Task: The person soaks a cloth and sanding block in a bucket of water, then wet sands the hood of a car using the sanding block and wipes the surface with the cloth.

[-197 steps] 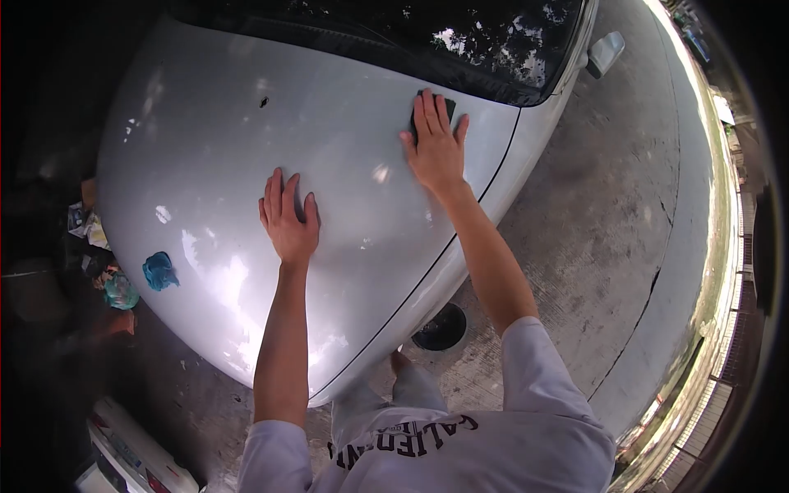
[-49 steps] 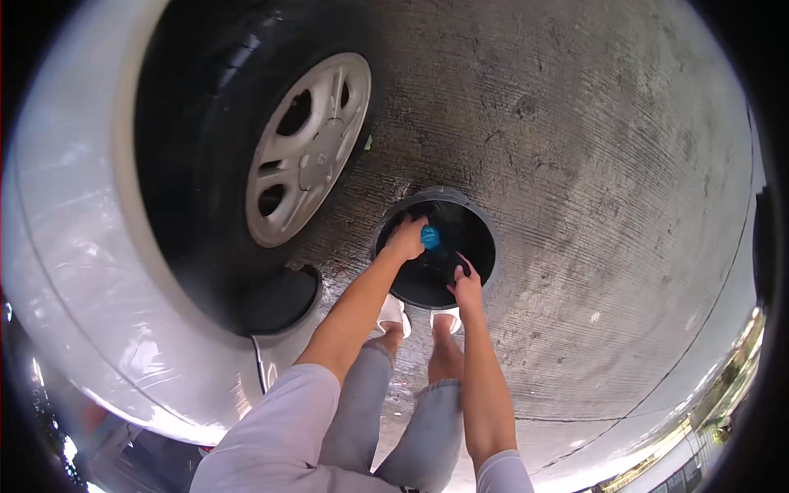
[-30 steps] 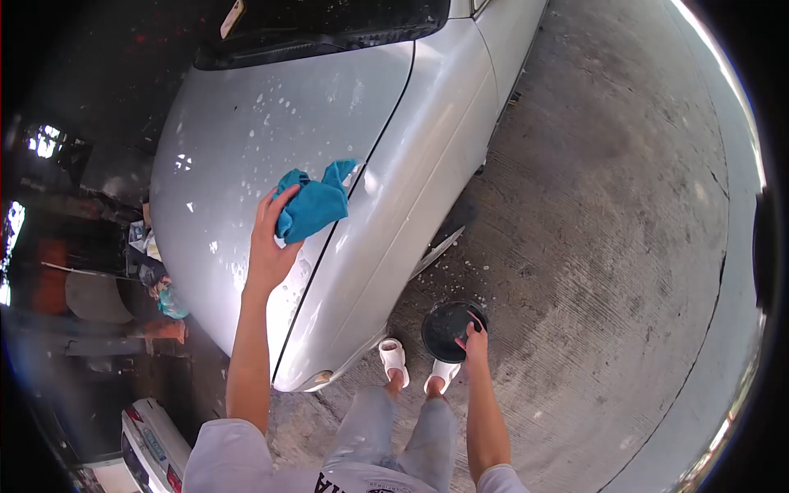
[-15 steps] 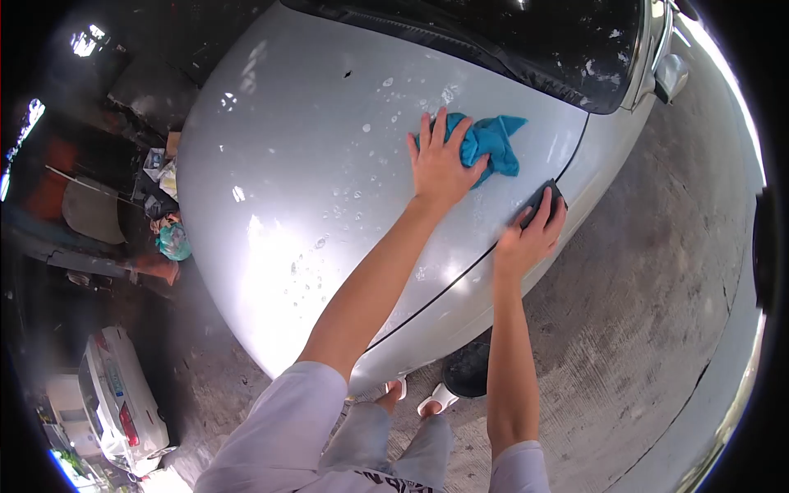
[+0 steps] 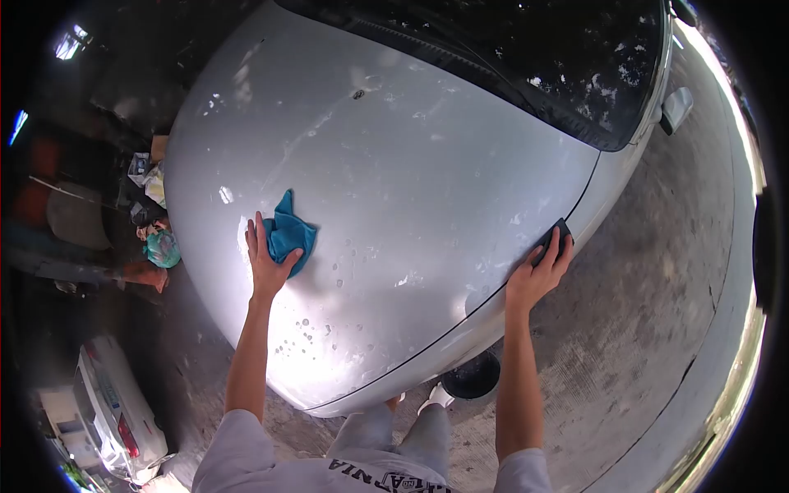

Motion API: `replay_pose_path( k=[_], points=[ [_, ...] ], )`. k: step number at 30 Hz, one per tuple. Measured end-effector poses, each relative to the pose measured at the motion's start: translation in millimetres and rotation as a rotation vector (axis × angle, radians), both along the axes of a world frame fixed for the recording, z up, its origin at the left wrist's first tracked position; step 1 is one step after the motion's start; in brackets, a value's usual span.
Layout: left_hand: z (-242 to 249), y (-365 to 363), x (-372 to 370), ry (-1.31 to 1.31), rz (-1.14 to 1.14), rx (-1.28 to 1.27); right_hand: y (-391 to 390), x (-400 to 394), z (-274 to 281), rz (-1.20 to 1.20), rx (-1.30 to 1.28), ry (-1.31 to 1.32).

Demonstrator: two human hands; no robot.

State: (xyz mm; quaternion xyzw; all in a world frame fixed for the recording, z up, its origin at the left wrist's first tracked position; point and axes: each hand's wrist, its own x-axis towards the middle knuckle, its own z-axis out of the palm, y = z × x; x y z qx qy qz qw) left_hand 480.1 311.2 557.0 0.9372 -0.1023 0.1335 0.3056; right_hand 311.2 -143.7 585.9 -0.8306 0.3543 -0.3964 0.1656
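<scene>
A silver car hood (image 5: 427, 189) fills the middle of the view, dotted with water drops and pale smears. On its left part, my left hand (image 5: 267, 261) presses a crumpled blue cloth (image 5: 292, 237) against the metal, with the thumb and fingers around the cloth's near side. My right hand (image 5: 536, 279) rests at the hood's right edge, by the seam with the fender. Its fingers are closed over a dark block (image 5: 561, 232) that looks like a sponge or pad; most of the block is hidden under the fingers.
The windshield (image 5: 567, 66) lies beyond the hood, with a side mirror (image 5: 677, 110) at the right. A black bucket (image 5: 472, 376) stands on the concrete floor (image 5: 633, 312) near my feet. Bags and boxes (image 5: 156, 205) sit at the left, and a white car (image 5: 119, 411) is parked behind them.
My left hand has swept the blue cloth from the hood's right side across to the left and nearer me. My right hand stays at the edge with the dark block.
</scene>
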Motion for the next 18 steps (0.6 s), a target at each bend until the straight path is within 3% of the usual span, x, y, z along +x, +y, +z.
replay_pose_path(
  k=[1, 3, 5, 6, 11, 15, 18],
  points=[
    [5.1, -14.5, 3.7, -0.120, -0.054, -0.091, 1.0, -0.9, -1.3, -0.002, -0.001, 0.002],
    [19.4, -61.0, 31.4, -0.187, -0.119, -0.034, -2.7, 0.3, -2.8, 0.007, 0.002, -0.019],
    [34.4, -143.0, 52.5, -0.352, -0.015, 0.034, -4.7, 0.3, -1.2, 0.008, -0.004, -0.016],
    [48.5, -187.1, 64.1, -0.406, -0.091, -0.028, -3.5, 0.4, -2.2, 0.013, 0.001, -0.019],
    [88.7, -377.4, 78.2, -0.394, -0.297, -0.047, -2.2, 0.1, -2.3, 0.033, -0.029, -0.002],
    [94.5, -363.7, 105.4, -0.292, -0.199, -0.018, -9.7, 0.1, -9.4, 0.018, -0.052, -0.015],
    [66.9, -238.3, 154.8, -0.312, 0.116, 0.043, -5.7, 0.0, -3.4, 0.026, -0.086, -0.019]
  ],
)
